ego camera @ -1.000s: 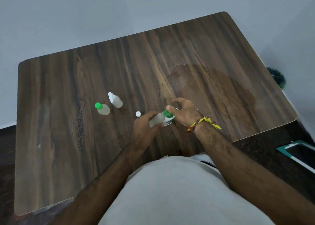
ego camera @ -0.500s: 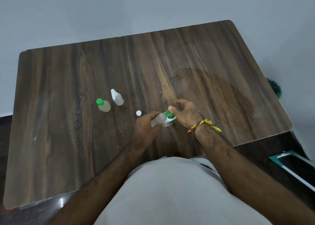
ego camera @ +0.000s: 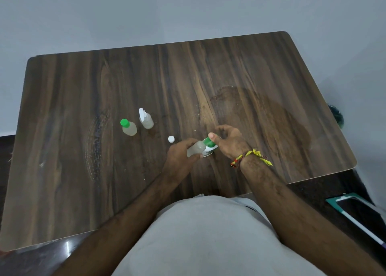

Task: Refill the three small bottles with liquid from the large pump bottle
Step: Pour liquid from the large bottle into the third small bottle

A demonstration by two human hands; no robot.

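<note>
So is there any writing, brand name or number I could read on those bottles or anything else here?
None can be read.
Large pump bottle: a white label with green marks, mostly hidden by the hands and too blurred to read.
Green-capped bottle and spray bottle: no label visible.

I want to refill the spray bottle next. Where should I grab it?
Grip the spray bottle round its clear body, below the white nozzle. It stands upright, so come in level from its right: that side is free, while the green-capped bottle stands close on its left.
</note>
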